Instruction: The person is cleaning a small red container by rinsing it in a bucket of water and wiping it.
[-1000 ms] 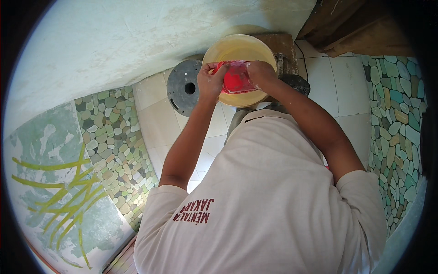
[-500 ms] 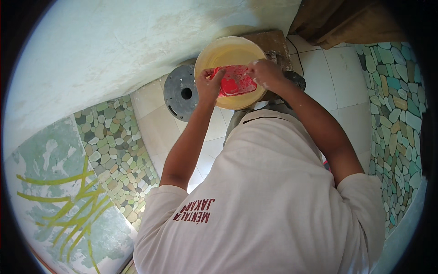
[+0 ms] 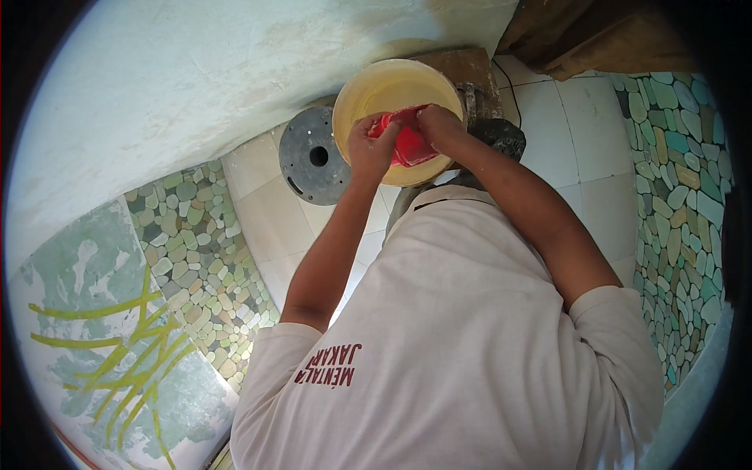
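Observation:
A red rectangular plastic piece [image 3: 409,142], whitish along its edges, is held over the mouth of a round cream-coloured bucket [image 3: 342,110]. My left hand [image 3: 371,149] grips its left side, with the thumb across the near face. My right hand [image 3: 440,130] is closed at its right side, and the fingertips are partly hidden behind the piece. Pale, yellowish liquid or residue shows inside the bucket beyond the red piece. Whitish smears mark my right hand.
Left of the bucket stands a grey round disc [image 3: 301,176] with a centre hole. A worn wooden board [image 3: 478,70] lies behind right, near a dark lumpy object [image 3: 505,139]. A pale wall [image 3: 235,70] rises at the left; brown cloth [image 3: 595,39] hangs far right.
The red piece has turned and tilted between my hands, so less of its smeared face shows. My right hand has moved left, onto its right side.

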`<state>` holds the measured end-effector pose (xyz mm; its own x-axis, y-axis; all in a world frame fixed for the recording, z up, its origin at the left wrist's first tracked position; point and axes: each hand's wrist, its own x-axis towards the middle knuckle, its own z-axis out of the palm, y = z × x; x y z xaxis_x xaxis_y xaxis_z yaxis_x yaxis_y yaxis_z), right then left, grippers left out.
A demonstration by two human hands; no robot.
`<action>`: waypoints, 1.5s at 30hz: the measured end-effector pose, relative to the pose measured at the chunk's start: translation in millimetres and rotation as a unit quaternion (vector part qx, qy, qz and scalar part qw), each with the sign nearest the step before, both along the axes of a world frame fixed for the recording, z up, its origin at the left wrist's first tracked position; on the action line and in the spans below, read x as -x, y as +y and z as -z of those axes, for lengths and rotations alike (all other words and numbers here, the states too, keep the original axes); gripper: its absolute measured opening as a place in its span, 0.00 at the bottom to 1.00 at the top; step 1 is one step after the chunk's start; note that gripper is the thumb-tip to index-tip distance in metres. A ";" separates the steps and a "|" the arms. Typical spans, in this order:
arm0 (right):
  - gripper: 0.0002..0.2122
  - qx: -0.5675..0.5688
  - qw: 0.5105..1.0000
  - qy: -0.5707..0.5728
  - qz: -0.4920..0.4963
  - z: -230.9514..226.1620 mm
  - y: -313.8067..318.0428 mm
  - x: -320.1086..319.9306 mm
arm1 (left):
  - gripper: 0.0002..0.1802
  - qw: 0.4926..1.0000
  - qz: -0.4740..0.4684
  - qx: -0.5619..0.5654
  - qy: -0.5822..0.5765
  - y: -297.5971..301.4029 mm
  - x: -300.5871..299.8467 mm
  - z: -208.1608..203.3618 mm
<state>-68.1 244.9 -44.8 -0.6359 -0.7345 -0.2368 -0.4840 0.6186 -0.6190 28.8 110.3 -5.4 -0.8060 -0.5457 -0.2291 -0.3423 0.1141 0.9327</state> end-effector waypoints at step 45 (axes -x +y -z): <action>0.06 0.084 0.994 -0.035 0.058 25.5 28.4 -6.5 | 0.21 0.981 0.070 0.160 -0.086 -5.8 8.3 -2.0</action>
